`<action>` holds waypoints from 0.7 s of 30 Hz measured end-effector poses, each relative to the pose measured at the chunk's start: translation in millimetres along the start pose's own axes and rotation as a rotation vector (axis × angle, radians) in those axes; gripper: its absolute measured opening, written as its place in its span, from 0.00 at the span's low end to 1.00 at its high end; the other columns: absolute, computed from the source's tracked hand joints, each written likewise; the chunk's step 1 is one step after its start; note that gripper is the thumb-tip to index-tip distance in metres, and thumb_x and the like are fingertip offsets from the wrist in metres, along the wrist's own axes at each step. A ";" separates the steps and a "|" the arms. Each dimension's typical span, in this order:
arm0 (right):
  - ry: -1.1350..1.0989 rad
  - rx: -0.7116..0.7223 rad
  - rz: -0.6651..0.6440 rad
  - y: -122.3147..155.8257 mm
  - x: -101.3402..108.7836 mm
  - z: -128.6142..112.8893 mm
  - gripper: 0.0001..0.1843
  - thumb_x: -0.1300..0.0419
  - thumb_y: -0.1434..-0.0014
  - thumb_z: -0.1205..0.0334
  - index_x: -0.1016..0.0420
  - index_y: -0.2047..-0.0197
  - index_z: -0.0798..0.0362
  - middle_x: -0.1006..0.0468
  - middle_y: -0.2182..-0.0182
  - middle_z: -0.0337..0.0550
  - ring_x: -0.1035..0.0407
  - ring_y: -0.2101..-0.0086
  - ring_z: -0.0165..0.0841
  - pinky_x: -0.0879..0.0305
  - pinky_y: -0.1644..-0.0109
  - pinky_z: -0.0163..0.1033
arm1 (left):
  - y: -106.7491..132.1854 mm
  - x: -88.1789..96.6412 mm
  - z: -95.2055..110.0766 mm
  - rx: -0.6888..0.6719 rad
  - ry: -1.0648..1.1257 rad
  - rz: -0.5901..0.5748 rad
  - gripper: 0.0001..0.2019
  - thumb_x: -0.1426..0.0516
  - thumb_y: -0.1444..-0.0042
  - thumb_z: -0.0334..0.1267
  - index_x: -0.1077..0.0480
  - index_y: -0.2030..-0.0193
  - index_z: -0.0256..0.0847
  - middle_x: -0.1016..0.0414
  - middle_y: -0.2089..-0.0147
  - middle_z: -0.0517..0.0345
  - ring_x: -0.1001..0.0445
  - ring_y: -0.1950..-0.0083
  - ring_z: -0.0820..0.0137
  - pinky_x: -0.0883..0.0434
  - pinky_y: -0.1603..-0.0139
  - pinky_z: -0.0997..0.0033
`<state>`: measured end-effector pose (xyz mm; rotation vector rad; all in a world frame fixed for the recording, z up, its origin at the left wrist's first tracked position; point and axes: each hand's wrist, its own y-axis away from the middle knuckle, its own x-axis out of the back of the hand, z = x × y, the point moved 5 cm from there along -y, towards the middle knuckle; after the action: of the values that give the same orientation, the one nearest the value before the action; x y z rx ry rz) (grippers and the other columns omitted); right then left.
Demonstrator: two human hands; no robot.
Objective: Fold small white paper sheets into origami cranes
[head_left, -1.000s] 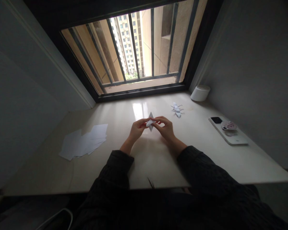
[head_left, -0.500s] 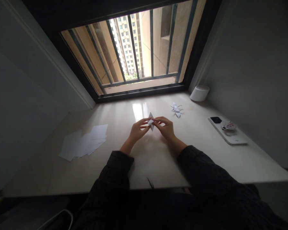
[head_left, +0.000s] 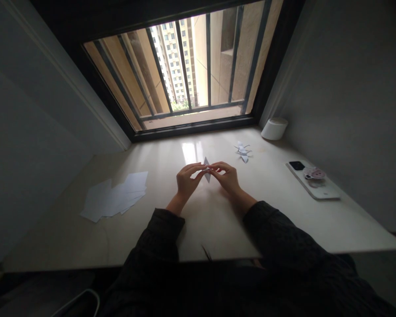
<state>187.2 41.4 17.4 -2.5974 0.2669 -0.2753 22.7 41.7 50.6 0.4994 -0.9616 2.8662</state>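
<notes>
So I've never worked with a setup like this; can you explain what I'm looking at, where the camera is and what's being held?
There is no machine here: these are a person's own bare hands, in dark sleeves. One camera, worn on the head, takes every picture, looking forward and down. The left hand and right hand pinch a small folded paper between them, over a pale table. On the left lie loose white sheets. Ahead and to the right are small folded paper shapes; I can't tell how many. Farther right is a phone, and a white rounded object stands near the barred window.
</notes>
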 end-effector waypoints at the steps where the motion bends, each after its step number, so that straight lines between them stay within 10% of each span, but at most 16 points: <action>1: -0.001 0.001 0.001 -0.1 0.1 0.0 0.12 0.34 0.49 0.51 0.19 0.64 0.47 0.20 0.66 0.43 0.28 0.67 0.35 0.32 0.66 0.41 | 0.2 -0.3 0.0 0.002 0.002 -0.002 0.08 0.37 0.50 0.40 0.22 0.61 0.50 0.21 0.57 0.55 0.26 0.50 0.60 0.33 0.43 0.53; 12: -0.053 -0.070 0.060 -1.0 2.3 4.4 0.14 0.33 0.51 0.49 0.19 0.65 0.48 0.20 0.67 0.43 0.28 0.68 0.34 0.34 0.68 0.40 | -1.3 4.5 9.0 0.022 0.074 -0.018 0.16 0.39 0.46 0.42 0.26 0.51 0.47 0.27 0.45 0.52 0.31 0.43 0.60 0.34 0.42 0.57; 16: -0.153 -0.111 0.105 -1.9 2.9 6.7 0.14 0.32 0.53 0.50 0.19 0.65 0.48 0.20 0.67 0.43 0.28 0.68 0.34 0.35 0.67 0.39 | -1.8 -5.5 -18.5 0.262 0.260 -0.064 0.27 0.38 0.48 0.46 0.33 0.41 0.44 0.29 0.43 0.47 0.29 0.44 0.59 0.32 0.46 0.58; 21: -0.211 -0.138 0.059 -1.7 0.2 5.6 0.14 0.32 0.54 0.51 0.19 0.65 0.48 0.20 0.67 0.42 0.28 0.67 0.33 0.34 0.65 0.39 | 7.0 -27.9 -44.5 0.549 0.487 -0.203 0.22 0.36 0.53 0.50 0.24 0.56 0.35 0.21 0.59 0.47 0.24 0.57 0.62 0.30 0.50 0.59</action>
<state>188.9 45.5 13.6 -2.7214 0.2960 0.0402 35.4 63.6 4.1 -0.0846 -0.0443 2.8197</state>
